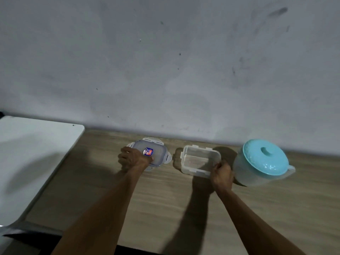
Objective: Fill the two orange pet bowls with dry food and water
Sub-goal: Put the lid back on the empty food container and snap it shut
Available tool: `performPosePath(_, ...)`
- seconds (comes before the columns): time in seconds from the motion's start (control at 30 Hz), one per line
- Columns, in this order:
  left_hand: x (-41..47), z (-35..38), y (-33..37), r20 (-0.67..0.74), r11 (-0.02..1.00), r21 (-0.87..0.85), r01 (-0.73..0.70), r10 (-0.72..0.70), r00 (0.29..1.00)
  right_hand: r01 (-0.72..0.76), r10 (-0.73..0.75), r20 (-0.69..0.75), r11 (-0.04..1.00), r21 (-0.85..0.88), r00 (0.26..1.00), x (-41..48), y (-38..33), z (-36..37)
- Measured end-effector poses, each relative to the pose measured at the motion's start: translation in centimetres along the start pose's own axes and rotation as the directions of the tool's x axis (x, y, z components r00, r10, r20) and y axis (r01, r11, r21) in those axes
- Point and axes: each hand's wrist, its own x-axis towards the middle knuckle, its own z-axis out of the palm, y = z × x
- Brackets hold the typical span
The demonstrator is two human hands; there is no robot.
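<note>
- wood-grain table [165,208]
- clip lid [157,147] with sticker, flat, left
- clear tub [198,159], open, middle
- teal-lidded jug [265,162], upright, right, just beside tub

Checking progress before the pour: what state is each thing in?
Lid: off the box, flat on the wood surface, held by the left hand.
Box: open, upright, looks empty, its near corner gripped by the right hand.
Jug: upright, teal top on; contents unclear.
</note>
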Motion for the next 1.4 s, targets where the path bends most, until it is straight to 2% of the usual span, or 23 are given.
performPosePath(0.13,0.4,-0.3,0.5,0.033,0.996,0.007,0.084,-0.084,0.996,0.006,-0.006,-0.005,1.0,-0.002,1.0,-0.3,-0.2,0.0)
performPosePath(0.3,1.1,-1.1,0.0,0.15,0.98,-0.102,0.174,-0.157,0.976,0.007,-0.007,-0.011,0.999,-0.036,1.0,-0.5,-0.4,0.1)
performPosePath(0.57,3.4,-0.6,-2.2,0.195,0.859,-0.452,0.242,-0.17,0.966,0.009,-0.009,-0.011,0.999,-0.04,1.0,-0.8,-0.6,0.0)
performPosePath(0.73,1.2,-2.5,-0.8,0.303,0.53,-0.787,0.315,-0.111,0.946,-0.003,0.003,0.006,1.0,0.007,1.0,-1.1,-0.7,-0.3)
performPosePath(0.93,-1.6,-4.6,1.3,0.262,0.276,-0.927,0.255,-0.012,0.965,-0.013,0.012,0.019,0.999,0.051,1.0,-1.4,-1.0,-0.7)
performPosePath(1.0,-2.9,-4.7,2.5,0.249,0.265,-0.937,0.228,0.051,0.967,-0.014,0.012,0.027,0.997,0.073,1.0,-1.4,-0.9,-0.6)
performPosePath(1.13,-6.3,-2.5,4.5,0.254,0.348,-0.916,0.202,0.113,0.961,-0.029,0.026,0.041,0.997,0.074,0.999,-1.2,-0.5,-0.3)
performPosePath(1.27,-9.2,1.5,5.1,0.293,0.44,-0.871,0.22,0.104,0.95,-0.067,0.06,0.058,0.99,0.125,0.997,-0.8,-0.4,-0.2)
performPosePath(1.4,-10.9,4.0,5.0,0.335,0.521,-0.819,0.241,0.093,0.938,-0.159,0.15,0.053,0.951,0.264,0.987,-0.3,-0.1,-0.2)
